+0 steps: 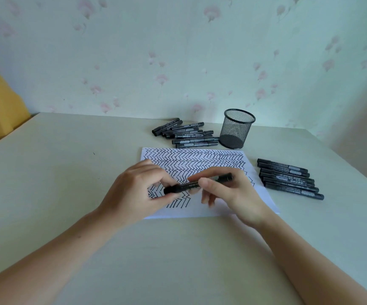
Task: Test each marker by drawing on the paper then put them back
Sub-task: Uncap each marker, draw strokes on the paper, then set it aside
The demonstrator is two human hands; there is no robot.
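Observation:
A black marker (pixel 198 183) lies level above the white paper (pixel 222 208), held by both hands. My left hand (pixel 134 192) pinches its left end, where the cap sits, between thumb and fingers. My right hand (pixel 228 194) grips the barrel near the middle and right. The paper is covered with rows of black zigzag strokes, bare only along its front and right edge. Several black markers (pixel 187 134) lie in a pile behind the paper. Another row of several markers (pixel 288 178) lies to the right of the paper.
An empty black mesh pen cup (pixel 236 128) stands behind the paper, right of the far pile. The pale table (pixel 68 172) ends at a flowered wall behind. A yellow curtain hangs at the far left.

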